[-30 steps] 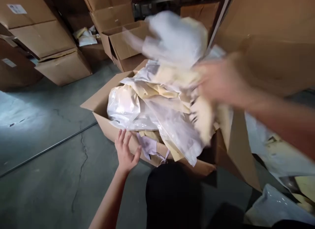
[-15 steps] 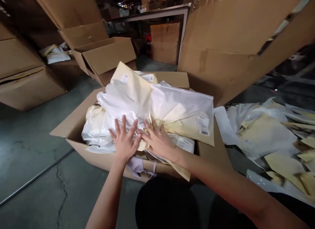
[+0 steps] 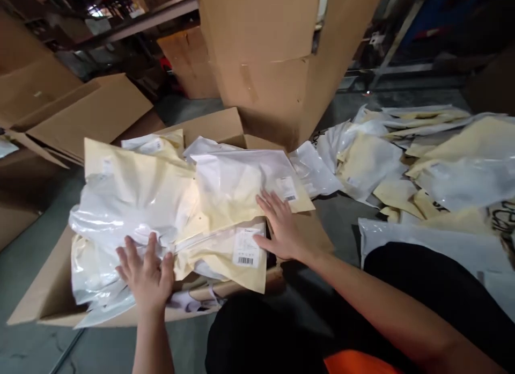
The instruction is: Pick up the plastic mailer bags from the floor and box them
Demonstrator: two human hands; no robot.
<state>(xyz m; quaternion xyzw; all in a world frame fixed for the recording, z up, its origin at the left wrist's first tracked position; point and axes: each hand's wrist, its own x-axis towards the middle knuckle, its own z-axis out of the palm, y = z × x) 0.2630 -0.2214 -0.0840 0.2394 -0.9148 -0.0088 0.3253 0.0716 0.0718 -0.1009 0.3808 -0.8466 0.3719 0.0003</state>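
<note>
Head view: our left hand and right hand have spread apart, fingers splayed flat, pressing bagged garments into carton; packing nearly settled.

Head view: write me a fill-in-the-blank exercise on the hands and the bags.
1. Both hands lie flat on plastic bags piled in an open ____ box.
2. The left hand presses a ____ bag.
3. The right hand rests beside a barcode ____ on a yellowish bag.
4. More bags lie on the ____ to the right.

Missing words: cardboard; white; label; floor
</note>
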